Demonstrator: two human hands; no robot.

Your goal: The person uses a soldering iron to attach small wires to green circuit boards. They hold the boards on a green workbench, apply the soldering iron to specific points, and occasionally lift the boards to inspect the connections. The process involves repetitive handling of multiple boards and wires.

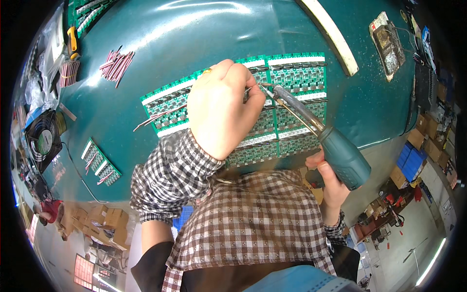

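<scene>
Left hand (224, 104) pinches wires (163, 116) and right hand (332, 181) closes around soldering iron (346, 158).

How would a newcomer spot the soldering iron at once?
On the green tabletop, find the large sheet of circuit boards at mid-picture. At its right side, the right hand holds the soldering iron, metal shaft slanting up-left toward the left hand. Its thick, dark green handle sets it apart from the flat boards.
</scene>
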